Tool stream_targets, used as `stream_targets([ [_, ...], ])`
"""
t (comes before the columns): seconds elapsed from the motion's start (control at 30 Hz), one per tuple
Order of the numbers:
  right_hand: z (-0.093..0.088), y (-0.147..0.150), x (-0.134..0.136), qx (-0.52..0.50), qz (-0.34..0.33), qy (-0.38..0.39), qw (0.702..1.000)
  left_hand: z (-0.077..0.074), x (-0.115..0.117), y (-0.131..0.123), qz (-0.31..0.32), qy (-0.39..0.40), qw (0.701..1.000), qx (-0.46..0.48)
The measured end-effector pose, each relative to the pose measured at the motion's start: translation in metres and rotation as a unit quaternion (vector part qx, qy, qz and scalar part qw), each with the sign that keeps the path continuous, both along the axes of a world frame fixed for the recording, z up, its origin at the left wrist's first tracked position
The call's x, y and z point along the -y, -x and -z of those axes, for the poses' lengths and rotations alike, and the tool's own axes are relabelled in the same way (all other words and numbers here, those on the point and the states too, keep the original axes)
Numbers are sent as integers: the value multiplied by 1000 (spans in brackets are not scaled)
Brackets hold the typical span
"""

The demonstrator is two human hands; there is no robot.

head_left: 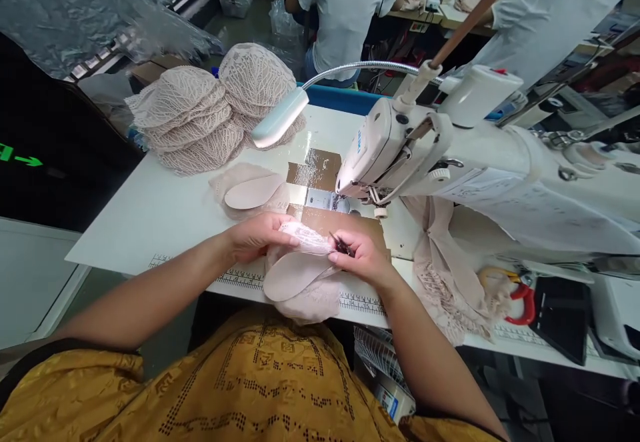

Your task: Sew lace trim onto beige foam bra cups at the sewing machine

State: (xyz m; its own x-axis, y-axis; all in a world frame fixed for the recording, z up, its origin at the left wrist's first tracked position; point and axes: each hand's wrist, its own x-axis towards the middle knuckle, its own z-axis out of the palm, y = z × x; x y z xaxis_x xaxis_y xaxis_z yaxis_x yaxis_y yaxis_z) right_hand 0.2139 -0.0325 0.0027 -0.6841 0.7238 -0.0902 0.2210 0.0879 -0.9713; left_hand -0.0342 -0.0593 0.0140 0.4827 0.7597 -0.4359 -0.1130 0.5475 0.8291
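Observation:
My left hand [257, 237] pinches the left end of a pale pink lace piece [307, 237] at the table's front edge. At its right end, my right hand [363, 255] grips the same lace, with a small dark tool [343, 247] also between the fingers. A smooth oval pad [295, 275] hangs below, over the printed ruler strip. Behind my left hand lies another pad on lace [254, 192]. The sewing machine's needle area [340, 201] is just beyond my hands.
Stacks of beige lace cups [187, 119] stand at the back left, beside a lamp [281, 119]. The sewing machine [400, 142] fills the right. Beige fabric [445, 269], red-handled scissors [523, 303] and a black tablet [563, 319] lie right. Two people are beyond.

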Motion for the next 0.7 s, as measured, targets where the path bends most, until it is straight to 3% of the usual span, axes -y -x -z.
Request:
stream_targets([
  [0.1,1,1,2,36,-19,-8,999,-7,-5,-4,-33,-47,997,-42],
  [0.2,4,1,2,11,53,-24,998,-11,-6,-7,-33,-94,991,-91],
  [0.3,5,1,0,3,98,-104,990,-11,-6,-11,-20,-152,978,-140],
  [0.4,3,2,-1,7,93,-155,983,-10,-7,-16,2,-200,964,-177],
  [0.7,-7,7,3,29,54,-137,989,-1,-13,-25,59,-196,964,-172],
])
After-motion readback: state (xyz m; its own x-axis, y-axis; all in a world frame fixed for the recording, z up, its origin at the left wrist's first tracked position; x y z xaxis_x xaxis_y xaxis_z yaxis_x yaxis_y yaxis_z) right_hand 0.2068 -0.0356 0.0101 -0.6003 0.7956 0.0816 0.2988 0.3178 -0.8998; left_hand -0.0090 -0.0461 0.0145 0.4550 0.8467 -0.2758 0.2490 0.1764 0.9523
